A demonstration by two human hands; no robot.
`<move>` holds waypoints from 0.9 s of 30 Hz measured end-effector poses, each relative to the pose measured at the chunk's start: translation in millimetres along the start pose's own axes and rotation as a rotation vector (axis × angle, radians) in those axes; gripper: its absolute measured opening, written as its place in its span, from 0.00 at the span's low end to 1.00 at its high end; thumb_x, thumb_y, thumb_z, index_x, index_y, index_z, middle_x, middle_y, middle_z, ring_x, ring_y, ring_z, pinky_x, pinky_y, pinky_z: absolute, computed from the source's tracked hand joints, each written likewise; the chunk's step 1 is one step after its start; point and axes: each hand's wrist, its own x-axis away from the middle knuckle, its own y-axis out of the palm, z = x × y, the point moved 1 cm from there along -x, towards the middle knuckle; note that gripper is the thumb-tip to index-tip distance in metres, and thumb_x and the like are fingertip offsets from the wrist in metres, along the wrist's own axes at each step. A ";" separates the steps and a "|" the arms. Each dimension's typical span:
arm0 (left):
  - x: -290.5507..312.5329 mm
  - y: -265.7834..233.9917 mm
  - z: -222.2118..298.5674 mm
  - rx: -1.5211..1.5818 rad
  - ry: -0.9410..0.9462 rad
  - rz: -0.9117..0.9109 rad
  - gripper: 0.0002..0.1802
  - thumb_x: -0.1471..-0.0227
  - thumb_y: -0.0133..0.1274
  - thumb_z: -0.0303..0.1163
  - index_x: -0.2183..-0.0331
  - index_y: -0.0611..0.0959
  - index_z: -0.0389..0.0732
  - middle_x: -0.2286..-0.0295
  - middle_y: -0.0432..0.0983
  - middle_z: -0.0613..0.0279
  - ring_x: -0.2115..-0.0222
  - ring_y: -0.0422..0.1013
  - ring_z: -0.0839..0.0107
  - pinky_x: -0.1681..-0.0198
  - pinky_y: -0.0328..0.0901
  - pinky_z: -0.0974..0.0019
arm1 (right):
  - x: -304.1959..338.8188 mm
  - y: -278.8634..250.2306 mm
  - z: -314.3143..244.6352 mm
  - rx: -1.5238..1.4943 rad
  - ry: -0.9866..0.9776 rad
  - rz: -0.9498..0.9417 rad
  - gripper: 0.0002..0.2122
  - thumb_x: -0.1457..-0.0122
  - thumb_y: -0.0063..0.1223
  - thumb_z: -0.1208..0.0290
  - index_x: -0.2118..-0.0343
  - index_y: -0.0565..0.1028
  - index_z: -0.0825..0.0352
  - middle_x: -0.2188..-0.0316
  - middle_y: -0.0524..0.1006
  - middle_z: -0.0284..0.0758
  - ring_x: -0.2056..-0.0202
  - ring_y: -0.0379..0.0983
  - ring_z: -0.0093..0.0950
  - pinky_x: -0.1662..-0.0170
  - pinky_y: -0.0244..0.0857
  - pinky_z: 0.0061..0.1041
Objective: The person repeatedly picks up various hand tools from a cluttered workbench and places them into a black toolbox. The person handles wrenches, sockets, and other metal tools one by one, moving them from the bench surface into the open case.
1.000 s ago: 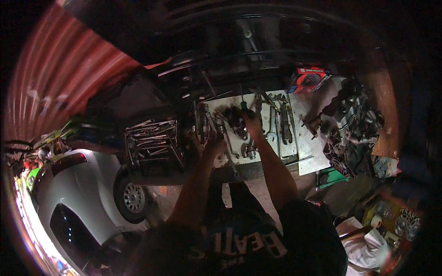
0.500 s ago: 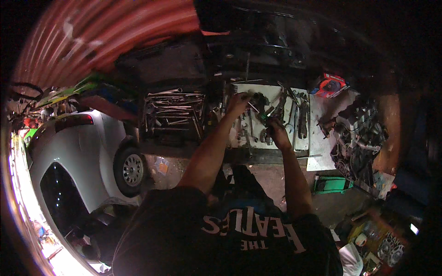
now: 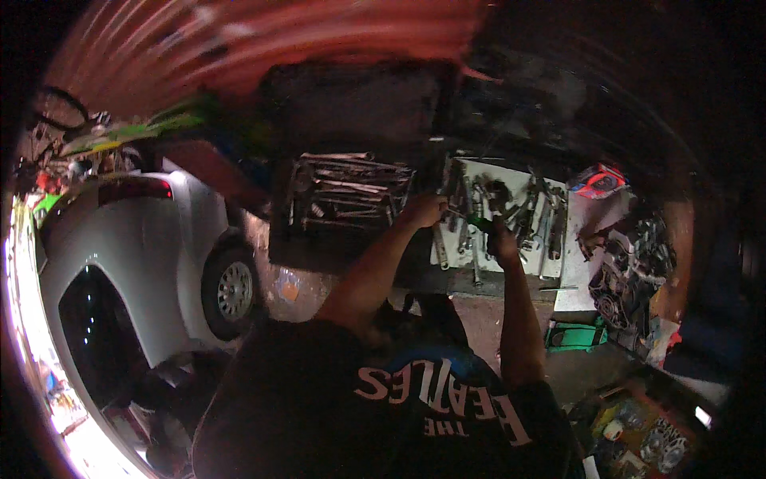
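Observation:
My left hand (image 3: 425, 211) is closed over the left edge of a white board (image 3: 501, 171), its fingers round the thin end of a slim metal tool (image 3: 458, 215). The tool has a green part near my right hand (image 3: 504, 243), which is closed round its dark other end. Its exact kind is too dim and small to tell. Several wrenches (image 3: 545, 219) lie on the board beyond and to the right of my hands. One wrench (image 3: 440, 247) lies just below my left hand.
Left of the board, an open dark tool case (image 3: 351, 191) holds several wrenches. An engine (image 3: 628, 271) stands on the right, near a red box (image 3: 598, 182) and a green tray (image 3: 574, 336). A silver car (image 3: 152, 263) with a bare wheel (image 3: 231, 289) is at the left.
The view has turned, so the bench appears farther right. Against the board, both hands have moved left and slightly nearer, still holding the slim tool between them.

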 end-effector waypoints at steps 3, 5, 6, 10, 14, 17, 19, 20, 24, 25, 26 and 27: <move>17.2 22.0 -56.9 -0.521 0.127 -0.221 0.14 0.49 0.49 0.37 0.62 0.80 0.41 0.69 0.76 0.48 0.70 0.73 0.57 0.65 0.66 0.53 | -11.7 55.1 -14.1 0.697 -0.419 -0.044 0.11 0.44 0.45 0.69 0.59 0.71 0.64 0.79 0.70 0.30 0.80 0.64 0.25 0.76 0.60 0.27; 32.2 7.9 -55.8 0.029 -0.053 -0.212 0.20 0.50 0.49 0.37 0.54 0.75 0.40 0.62 0.74 0.46 0.60 0.70 0.54 0.54 0.63 0.51 | -29.6 68.8 4.3 0.692 -0.440 -0.081 0.12 0.43 0.42 0.66 0.58 0.70 0.63 0.78 0.69 0.30 0.80 0.63 0.26 0.76 0.58 0.26; 43.2 -6.9 -40.7 0.013 -0.015 -0.182 0.21 0.50 0.49 0.36 0.53 0.74 0.41 0.61 0.73 0.46 0.58 0.70 0.54 0.53 0.62 0.50 | -32.9 69.6 18.6 0.642 -0.421 -0.082 0.13 0.43 0.41 0.64 0.58 0.69 0.63 0.78 0.69 0.30 0.79 0.62 0.27 0.76 0.57 0.25; 83.9 -50.1 -1.1 -0.017 0.003 0.183 0.22 0.52 0.52 0.38 0.53 0.75 0.44 0.66 0.74 0.47 0.59 0.70 0.51 0.51 0.60 0.47 | -37.2 129.8 12.5 0.503 -0.410 -0.096 0.17 0.39 0.37 0.54 0.58 0.69 0.62 0.82 0.64 0.24 0.85 0.54 0.18 0.83 0.48 0.19; 95.3 -49.7 -21.5 -0.015 0.013 0.217 0.25 0.50 0.50 0.36 0.49 0.71 0.44 0.57 0.70 0.44 0.56 0.68 0.49 0.51 0.62 0.48 | -45.1 138.0 3.5 0.371 -0.215 -0.285 0.19 0.47 0.46 0.77 0.50 0.66 0.64 0.67 0.76 0.35 0.73 0.71 0.30 0.75 0.63 0.27; 104.9 -45.5 -41.1 0.042 0.055 0.260 0.26 0.50 0.52 0.37 0.49 0.71 0.43 0.59 0.71 0.46 0.57 0.69 0.51 0.54 0.64 0.50 | -41.0 150.3 -13.3 -0.268 0.152 -0.534 0.18 0.47 0.48 0.79 0.51 0.69 0.65 0.63 0.78 0.34 0.70 0.73 0.27 0.72 0.66 0.27; 115.3 -47.7 -54.0 0.131 0.031 0.164 0.26 0.51 0.52 0.37 0.50 0.72 0.42 0.61 0.72 0.48 0.58 0.70 0.52 0.56 0.66 0.51 | -21.9 182.8 -30.6 -0.268 0.185 -0.381 0.15 0.47 0.49 0.78 0.54 0.72 0.66 0.62 0.77 0.33 0.68 0.73 0.26 0.69 0.66 0.27; 117.3 -50.2 -55.7 0.178 0.032 0.114 0.25 0.51 0.52 0.37 0.50 0.72 0.41 0.61 0.72 0.49 0.59 0.71 0.53 0.57 0.66 0.51 | -13.5 193.4 -32.3 -0.128 0.075 -0.286 0.13 0.45 0.47 0.74 0.55 0.73 0.66 0.65 0.76 0.32 0.70 0.71 0.25 0.70 0.65 0.26; 119.8 -42.8 -73.4 0.188 0.057 0.057 0.24 0.52 0.53 0.37 0.52 0.74 0.41 0.61 0.74 0.49 0.61 0.72 0.52 0.56 0.67 0.52 | -16.0 215.3 -14.6 0.546 -0.390 -0.078 0.16 0.37 0.38 0.58 0.61 0.76 0.64 0.77 0.69 0.27 0.79 0.63 0.21 0.76 0.58 0.22; 116.1 -36.9 -75.3 0.194 0.070 0.096 0.23 0.54 0.54 0.37 0.53 0.75 0.42 0.62 0.75 0.49 0.62 0.72 0.52 0.58 0.67 0.52 | -29.5 204.1 -0.5 0.727 -0.455 -0.024 0.15 0.38 0.39 0.60 0.62 0.75 0.64 0.76 0.70 0.28 0.76 0.65 0.23 0.74 0.60 0.23; 114.2 -34.6 -78.2 0.199 0.076 0.132 0.22 0.55 0.55 0.36 0.55 0.77 0.43 0.63 0.75 0.49 0.62 0.73 0.51 0.59 0.68 0.52 | -39.3 199.0 6.6 0.904 -0.516 0.026 0.13 0.38 0.40 0.62 0.62 0.75 0.65 0.75 0.71 0.29 0.74 0.67 0.24 0.71 0.62 0.24; 116.0 -37.3 -80.8 0.215 0.077 0.106 0.22 0.55 0.55 0.36 0.55 0.77 0.43 0.63 0.75 0.49 0.62 0.73 0.51 0.58 0.68 0.52 | -41.5 201.6 7.8 1.014 -0.537 0.019 0.12 0.41 0.43 0.66 0.59 0.73 0.65 0.70 0.72 0.31 0.68 0.69 0.26 0.66 0.63 0.26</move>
